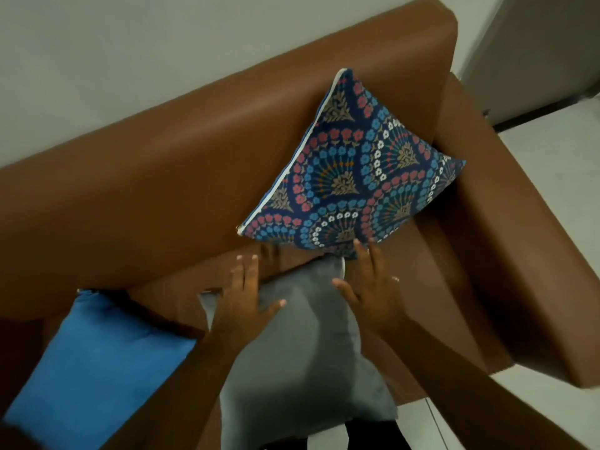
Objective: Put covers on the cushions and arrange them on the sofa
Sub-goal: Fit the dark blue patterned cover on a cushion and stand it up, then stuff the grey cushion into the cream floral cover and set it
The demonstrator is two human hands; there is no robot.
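A patterned blue cushion (352,177) with red and blue flowers leans against the brown sofa's backrest (156,190), near the right armrest. Below it a plain grey cushion (302,345) lies on the seat. My left hand (245,300) is spread flat on the grey cushion's upper left part. My right hand (373,287) hovers with fingers apart at the grey cushion's upper right, its fingertips near the patterned cushion's lower edge. A plain blue cushion (94,362) lies on the seat to the left.
The sofa's right armrest (506,241) stands right of the cushions. A white wall (130,53) is behind the backrest. Pale floor tiles (552,151) show at the right and bottom.
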